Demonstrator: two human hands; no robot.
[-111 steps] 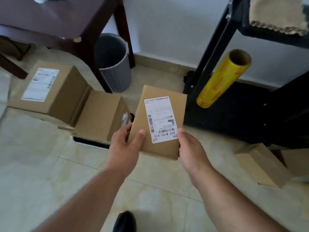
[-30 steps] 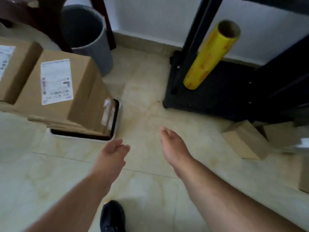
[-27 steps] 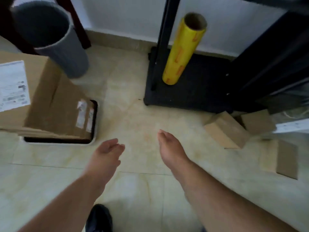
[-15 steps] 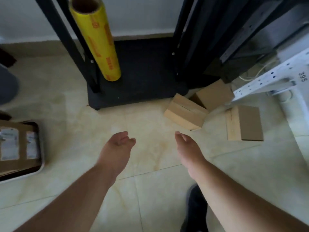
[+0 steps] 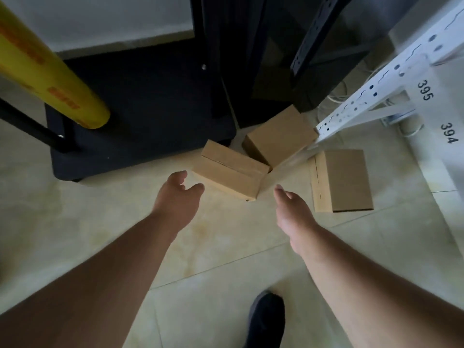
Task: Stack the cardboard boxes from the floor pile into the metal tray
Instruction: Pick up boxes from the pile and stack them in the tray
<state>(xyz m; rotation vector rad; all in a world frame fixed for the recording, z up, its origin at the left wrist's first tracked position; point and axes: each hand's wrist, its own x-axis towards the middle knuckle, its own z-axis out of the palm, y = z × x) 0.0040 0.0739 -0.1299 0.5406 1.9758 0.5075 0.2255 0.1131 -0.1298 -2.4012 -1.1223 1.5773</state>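
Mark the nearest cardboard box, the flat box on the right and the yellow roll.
nearest cardboard box (image 5: 232, 169): head view, top face.
flat box (image 5: 347, 179): head view, top face.
yellow roll (image 5: 47, 74): head view, side.

You stand in a storeroom: numbered white shelf frame (image 5: 391, 89) at upper right, wrap roll (image 5: 47, 79) upper left, cardboard boxes (image 5: 233, 169) on tiled floor (image 5: 226, 247).

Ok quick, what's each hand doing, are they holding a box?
Left hand: open, holding nothing, near the nearest cardboard box.
Right hand: open, holding nothing.
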